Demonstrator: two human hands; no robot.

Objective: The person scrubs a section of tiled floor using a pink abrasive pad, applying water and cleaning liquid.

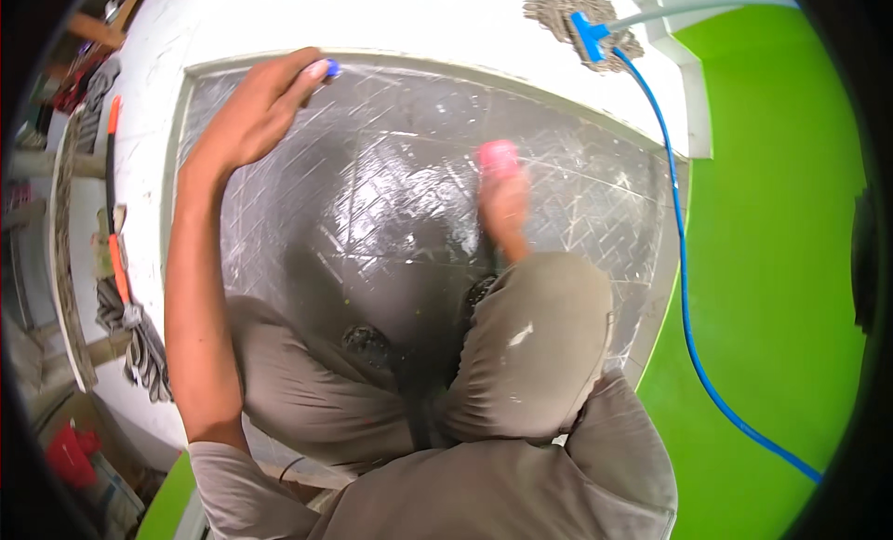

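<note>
Watching from a distance through the head camera, I had both bare hands in view over a wet grey tiled floor [409, 107]. The left hand [265, 110] was stretched out to the far edge of the tiles, its thumb and fingers drawn together on a small blue piece [331, 67], which poked out just past the thumb. The right hand [504, 210] was clamped around a pink block [499, 156] (both were blurred, so I could not make out the block's exact shape or the single fingers). That block sat at the far end of the right grip, over the middle of the tiles; I could not tell whether it touched them.

Just behind the right grip came the bent right knee [539, 345], in brownish-grey trousers. Beyond that grip and to its right, a blue T-shaped piece [588, 40] lay on a patch of grey mortar [561, 12], and a blue hose [686, 270] curved from there down the right side, across a bright green surface [772, 214]. To the left of the left grip, past the pale border, were an orange-and-black handle [113, 163] and a long wooden board [67, 252], with grey cloth [147, 354] nearer the body.
</note>
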